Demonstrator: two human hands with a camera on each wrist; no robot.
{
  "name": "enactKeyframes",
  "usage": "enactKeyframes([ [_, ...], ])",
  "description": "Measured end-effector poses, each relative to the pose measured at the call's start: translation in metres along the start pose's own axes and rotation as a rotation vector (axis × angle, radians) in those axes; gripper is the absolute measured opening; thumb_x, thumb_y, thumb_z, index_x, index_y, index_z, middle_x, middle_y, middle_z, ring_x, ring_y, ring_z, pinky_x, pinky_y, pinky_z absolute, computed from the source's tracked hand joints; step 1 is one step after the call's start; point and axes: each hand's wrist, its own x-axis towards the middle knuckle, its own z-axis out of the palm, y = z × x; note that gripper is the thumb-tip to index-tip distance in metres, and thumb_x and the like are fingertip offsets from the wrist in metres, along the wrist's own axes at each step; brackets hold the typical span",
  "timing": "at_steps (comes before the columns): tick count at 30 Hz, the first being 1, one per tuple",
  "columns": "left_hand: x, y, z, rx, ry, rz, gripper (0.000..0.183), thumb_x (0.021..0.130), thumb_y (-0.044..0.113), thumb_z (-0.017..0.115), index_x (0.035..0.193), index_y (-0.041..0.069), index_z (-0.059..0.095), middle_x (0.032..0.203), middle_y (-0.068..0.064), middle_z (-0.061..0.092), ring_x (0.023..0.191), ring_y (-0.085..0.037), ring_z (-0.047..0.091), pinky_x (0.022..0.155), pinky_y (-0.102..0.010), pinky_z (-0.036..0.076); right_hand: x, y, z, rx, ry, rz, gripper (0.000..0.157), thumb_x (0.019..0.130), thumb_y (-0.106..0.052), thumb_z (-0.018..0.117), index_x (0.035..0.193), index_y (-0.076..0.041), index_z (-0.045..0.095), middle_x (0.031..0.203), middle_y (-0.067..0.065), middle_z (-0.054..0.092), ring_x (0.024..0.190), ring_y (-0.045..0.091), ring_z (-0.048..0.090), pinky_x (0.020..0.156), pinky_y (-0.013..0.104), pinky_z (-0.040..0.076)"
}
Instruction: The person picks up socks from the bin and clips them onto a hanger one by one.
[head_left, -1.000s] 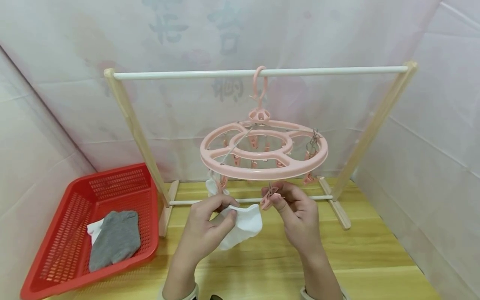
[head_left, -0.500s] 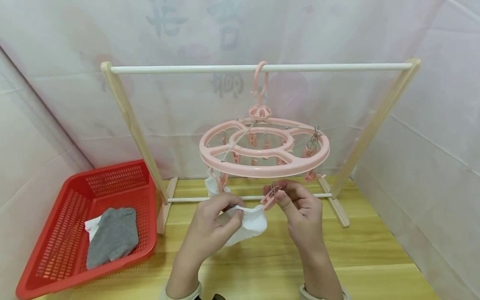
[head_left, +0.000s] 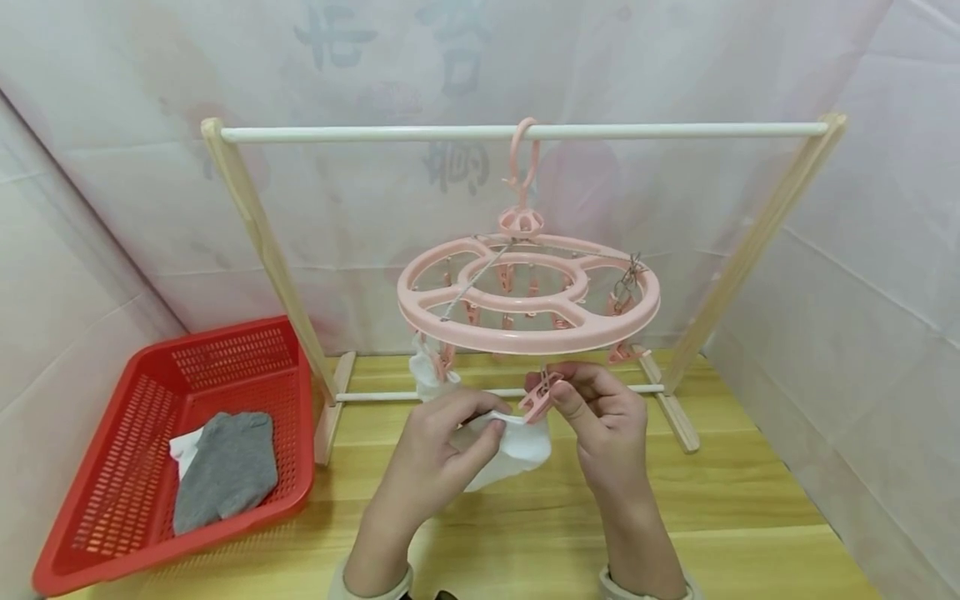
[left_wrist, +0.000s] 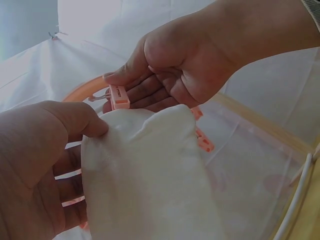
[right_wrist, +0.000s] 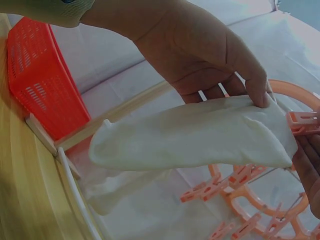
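Observation:
A white sock (head_left: 517,446) hangs from my left hand (head_left: 442,450), which pinches its cuff between thumb and fingers. My right hand (head_left: 606,421) holds a pink clothespin (head_left: 538,398) by its handles, below the front rim of a round pink drying hanger (head_left: 525,340). In the head view the tip of this clothespin meets the sock's top edge; whether the fabric lies between its jaws I cannot tell. The left wrist view shows the same clothespin (left_wrist: 119,96) at the sock's cuff. Another white sock (head_left: 429,373) hangs on the hanger's left side.
The hanger hooks over the white bar (head_left: 360,134) of a wooden-legged rack. A red basket (head_left: 135,367) stands at left on the wooden table (head_left: 720,483), holding a grey sock (head_left: 228,471) and something white (head_left: 184,450). Several more clothespins (head_left: 624,353) dangle from the hanger.
My left hand has carried the sock rightward, so its cuff now meets the clothespin, where a gap stood a second ago. The right hand has stayed on the clothespin, nearly in place.

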Motion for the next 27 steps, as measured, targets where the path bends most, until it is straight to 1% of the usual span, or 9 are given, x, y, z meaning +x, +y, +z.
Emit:
enactKeyframes([
  [10, 0.0008, 0.0014, 0.0026, 0.032, 0.018, 0.004, 0.008, 0.095, 0.012, 0.065, 0.101, 0.014, 0.07, 0.099, 0.005, 0.071, 0.095, -0.008, 0.067, 0.085, -0.022, 0.054, 0.0001, 0.0011, -0.0008, 0.012, -0.026, -0.005, 0.02, 0.097, 0.002, 0.058, 0.104, 0.02, 0.058, 0.098, 0.01, 0.074, 0.094, 0.024, 0.075, 0.084, 0.035, 0.059],
  [17, 0.0012, 0.002, 0.0028, 0.023, 0.056, 0.026, 0.009, 0.095, 0.011, 0.066, 0.101, 0.013, 0.071, 0.099, 0.005, 0.072, 0.093, -0.009, 0.067, 0.083, -0.021, 0.054, -0.0002, 0.0008, -0.0006, -0.026, -0.039, -0.024, 0.023, 0.096, 0.0, 0.061, 0.103, 0.021, 0.058, 0.098, 0.008, 0.074, 0.092, 0.022, 0.075, 0.082, 0.032, 0.059],
  [27, 0.0022, 0.0039, 0.0004, 0.035, 0.077, 0.042, 0.01, 0.095, 0.011, 0.066, 0.104, 0.013, 0.071, 0.1, 0.005, 0.072, 0.094, -0.01, 0.067, 0.084, -0.02, 0.053, -0.0001, 0.0015, 0.0004, -0.034, -0.048, -0.035, 0.023, 0.095, 0.0, 0.062, 0.102, 0.021, 0.058, 0.097, 0.012, 0.075, 0.091, 0.022, 0.075, 0.079, 0.03, 0.06],
])
